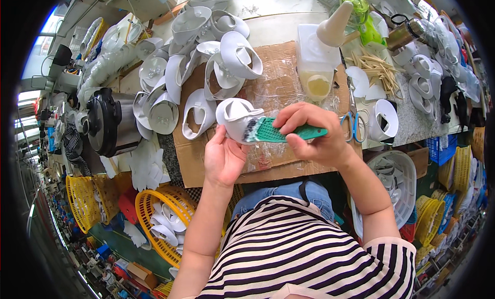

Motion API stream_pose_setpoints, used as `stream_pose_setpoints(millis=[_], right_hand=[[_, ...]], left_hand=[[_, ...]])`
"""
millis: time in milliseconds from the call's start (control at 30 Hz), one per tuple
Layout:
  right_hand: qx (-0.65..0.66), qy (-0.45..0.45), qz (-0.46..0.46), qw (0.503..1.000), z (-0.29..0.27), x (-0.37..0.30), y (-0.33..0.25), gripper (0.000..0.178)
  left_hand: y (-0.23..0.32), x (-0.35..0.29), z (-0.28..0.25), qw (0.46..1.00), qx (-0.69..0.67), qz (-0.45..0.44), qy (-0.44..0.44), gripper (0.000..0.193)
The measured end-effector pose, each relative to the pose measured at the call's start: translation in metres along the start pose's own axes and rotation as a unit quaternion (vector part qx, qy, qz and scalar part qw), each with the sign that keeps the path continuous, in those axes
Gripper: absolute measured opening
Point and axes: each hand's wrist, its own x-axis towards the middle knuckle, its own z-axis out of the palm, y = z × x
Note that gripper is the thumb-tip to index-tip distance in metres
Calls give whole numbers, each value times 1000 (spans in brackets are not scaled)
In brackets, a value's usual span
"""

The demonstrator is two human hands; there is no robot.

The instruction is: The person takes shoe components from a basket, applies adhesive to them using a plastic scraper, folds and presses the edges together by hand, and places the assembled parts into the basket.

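Above the cardboard [193,167] on the worktop [278,10], the left hand [225,157] holds a white curved piece [233,125] with half-bent fingers, partly hidden behind it. The right hand [314,134] has its fingers closed on a green brush [291,132], whose bristles [251,130] touch this piece. Similar white pieces [232,45] lie beyond.

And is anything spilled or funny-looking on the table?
Yes, the cardboard in the middle looks messy: shiny, whitish smears, perhaps dried glue, cross its brown surface. The white pieces toward its far left lie jumbled at different tilts. I can't see anything clearly broken.
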Motion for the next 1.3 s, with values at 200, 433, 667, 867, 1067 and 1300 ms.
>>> stream_pose_setpoints(millis=[200,433,667,867,1067,1300], right_hand=[[74,28,44,996,-6,-8,5,6],[87,37,132,987,-16,-22,23,4],[264,171,147,938,5,8,18,21],[211,162,198,943,15,-7,26,27],[248,170,258,918,17,-25,33,27],[199,207,309,907,24,-18,49,33]], left_hand=[[-2,-5,-3,998,-41,2,-44,41],[6,-23,3,997,56,26,-39,43],[13,-30,-8,987,97,-43,-117,42],[21,-30,-23,990,61,0,-128,43],[42,-37,-17,967,196,67,-146,41],[113,-109,-61,843,419,336,25,31]])
